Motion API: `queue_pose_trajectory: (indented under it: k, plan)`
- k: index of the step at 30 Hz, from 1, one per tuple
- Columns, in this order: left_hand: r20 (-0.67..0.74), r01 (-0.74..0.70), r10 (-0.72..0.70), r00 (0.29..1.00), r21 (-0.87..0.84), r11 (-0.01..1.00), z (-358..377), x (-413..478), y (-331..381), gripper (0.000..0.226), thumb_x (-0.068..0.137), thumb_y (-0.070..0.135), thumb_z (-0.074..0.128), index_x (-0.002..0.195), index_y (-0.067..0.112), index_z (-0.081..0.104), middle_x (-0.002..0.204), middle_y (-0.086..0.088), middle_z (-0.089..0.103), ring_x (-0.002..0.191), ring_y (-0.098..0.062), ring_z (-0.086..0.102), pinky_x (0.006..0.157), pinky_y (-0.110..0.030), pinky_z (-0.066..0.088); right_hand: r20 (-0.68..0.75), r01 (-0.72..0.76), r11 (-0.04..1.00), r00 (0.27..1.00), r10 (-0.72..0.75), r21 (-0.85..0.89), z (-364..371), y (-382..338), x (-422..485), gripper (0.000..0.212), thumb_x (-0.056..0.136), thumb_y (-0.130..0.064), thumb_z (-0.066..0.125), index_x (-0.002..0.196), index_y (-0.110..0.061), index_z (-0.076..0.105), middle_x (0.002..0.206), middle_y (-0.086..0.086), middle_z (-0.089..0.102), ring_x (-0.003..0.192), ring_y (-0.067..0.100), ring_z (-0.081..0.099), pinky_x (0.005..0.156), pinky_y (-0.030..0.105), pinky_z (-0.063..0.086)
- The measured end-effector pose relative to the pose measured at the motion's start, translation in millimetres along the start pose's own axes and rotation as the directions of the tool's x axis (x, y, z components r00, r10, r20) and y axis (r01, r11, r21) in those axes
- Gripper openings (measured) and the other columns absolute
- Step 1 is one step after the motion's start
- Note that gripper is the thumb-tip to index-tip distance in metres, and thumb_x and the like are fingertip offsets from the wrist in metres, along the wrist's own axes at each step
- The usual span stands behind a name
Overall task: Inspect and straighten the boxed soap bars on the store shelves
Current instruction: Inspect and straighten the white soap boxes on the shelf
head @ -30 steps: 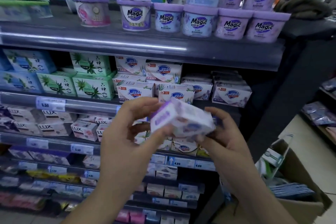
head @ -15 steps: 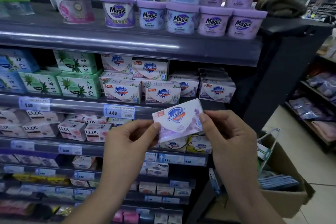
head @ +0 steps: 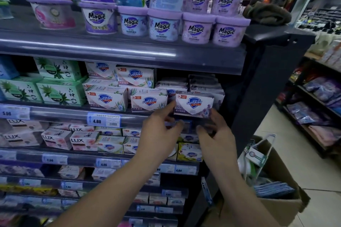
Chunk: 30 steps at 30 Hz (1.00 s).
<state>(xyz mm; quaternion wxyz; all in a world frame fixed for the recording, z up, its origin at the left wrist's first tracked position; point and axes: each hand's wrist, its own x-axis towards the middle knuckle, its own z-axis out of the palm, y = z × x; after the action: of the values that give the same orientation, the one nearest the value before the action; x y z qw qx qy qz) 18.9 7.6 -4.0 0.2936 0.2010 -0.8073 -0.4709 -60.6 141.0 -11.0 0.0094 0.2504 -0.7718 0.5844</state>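
Observation:
A white and purple Safeguard soap box (head: 193,104) stands upright, label forward, at the right end of the second shelf (head: 55,114), in front of a stack of the same boxes (head: 204,84). My left hand (head: 160,132) has its index fingertip on the box's lower left edge. My right hand (head: 215,136) pinches the lower right corner. More Safeguard boxes (head: 147,100) stand in a row to the left, and green boxes (head: 59,92) beyond them.
Purple Magic tubs (head: 197,28) line the top shelf. Lux boxes (head: 83,140) and more soap fill the lower shelves. The dark end panel (head: 262,88) closes the shelf on the right. An open cardboard box (head: 280,206) sits on the floor at the right.
The soap box was held in the air in front of the shelves, turned label forward. Both hands have since carried it up and right onto the second shelf's right end.

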Motion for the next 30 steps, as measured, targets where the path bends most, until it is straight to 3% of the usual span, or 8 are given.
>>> queue_pose_trajectory:
  k: [4,9,12,15,19,23,27,30]
  plan:
    - [-0.017,0.055,-0.055,0.998,0.006,0.998,5.7,9.8,-7.0,0.061,0.095,0.023,0.071,0.151,0.038,0.052,0.088,0.026,0.057,0.062,0.003,0.05,0.059,-0.002,0.044,0.021,-0.023,1.0,1.0,0.023,0.01,1.9,5.0,9.9,0.05,0.095,-0.008,0.065,0.137,-0.033,0.054,0.092,-0.038,0.061,0.083,-0.031,0.056,0.061,-0.003,0.041]
    - [0.023,0.082,-0.082,0.996,0.014,0.997,5.4,9.5,-10.4,0.065,0.095,0.023,0.07,0.153,0.04,0.046,0.091,0.008,0.067,0.053,-0.012,0.053,0.066,-0.036,0.057,0.027,-0.048,0.999,0.998,0.049,-0.016,2.2,7.0,12.7,0.052,0.095,-0.008,0.067,0.141,-0.026,0.051,0.095,-0.03,0.059,0.077,-0.031,0.056,0.059,-0.004,0.04]
    - [0.061,0.068,-0.07,0.996,0.031,0.997,-2.2,5.7,-9.7,0.061,0.097,0.026,0.07,0.152,0.041,0.048,0.102,0.017,0.066,0.07,-0.001,0.063,0.073,-0.023,0.056,-0.003,-0.09,0.994,0.996,0.09,-0.056,0.1,0.1,9.2,0.057,0.096,-0.014,0.068,0.148,-0.026,0.046,0.094,-0.013,0.068,0.07,-0.014,0.063,0.053,0.003,0.044]
    - [-0.056,0.002,-0.001,0.998,0.027,1.0,-23.1,-4.9,-15.0,0.046,0.097,0.017,0.068,0.139,0.034,0.061,0.118,0.017,0.067,0.094,0.005,0.065,0.068,-0.007,0.049,-0.1,0.045,0.994,0.994,-0.055,-0.097,3.1,-9.3,2.6,0.049,0.092,-0.012,0.07,0.133,-0.032,0.052,0.103,0.003,0.065,0.069,-0.006,0.064,0.052,0.009,0.044]
    - [-0.324,0.012,-0.036,0.945,-0.074,0.997,-62.8,-15.1,-36.6,0.034,0.097,0.008,0.065,0.115,0.036,0.064,0.107,0.012,0.069,0.068,0.006,0.063,0.053,-0.01,0.045,-0.052,0.261,0.958,0.962,-0.268,-0.121,24.6,-27.5,-1.9,0.035,0.09,-0.01,0.067,0.119,-0.027,0.058,0.135,-0.016,0.041,0.092,0.005,0.066,0.073,0.023,0.053]
    - [-0.279,0.051,-0.059,0.959,-0.035,0.998,-77.1,-9.8,-51.3,0.039,0.098,0.014,0.066,0.129,0.035,0.059,0.112,0.005,0.066,0.075,0.004,0.064,0.058,-0.013,0.049,-0.053,0.261,0.946,0.96,-0.276,-0.191,40.2,-28.8,-0.9,0.034,0.089,-0.008,0.069,0.12,-0.019,0.063,0.141,-0.009,0.048,0.116,0.019,0.063,0.089,0.04,0.056]
    - [-0.245,0.039,-0.028,0.969,0.042,0.998,-76.2,-6.4,-52.4,0.053,0.097,0.016,0.069,0.144,0.033,0.052,0.125,0.013,0.061,0.108,0.008,0.06,0.088,-0.026,0.058,0.122,0.241,0.96,0.967,-0.225,-0.143,61.4,-30.4,-8.6,0.04,0.096,-0.021,0.061,0.119,-0.052,0.051,0.129,-0.03,0.049,0.112,-0.008,0.059,0.08,0.009,0.052]
    - [-0.225,0.027,-0.01,0.974,0.072,0.997,-75.5,-4.4,-54.0,0.06,0.097,0.019,0.069,0.151,0.031,0.048,0.134,0.011,0.061,0.117,-0.006,0.062,0.097,-0.035,0.057,0.191,0.117,0.981,0.978,-0.087,-0.156,81.3,-27.6,-5.6,0.049,0.1,-0.022,0.063,0.139,-0.045,0.045,0.137,-0.025,0.047,0.121,0.002,0.057,0.094,0.016,0.05]
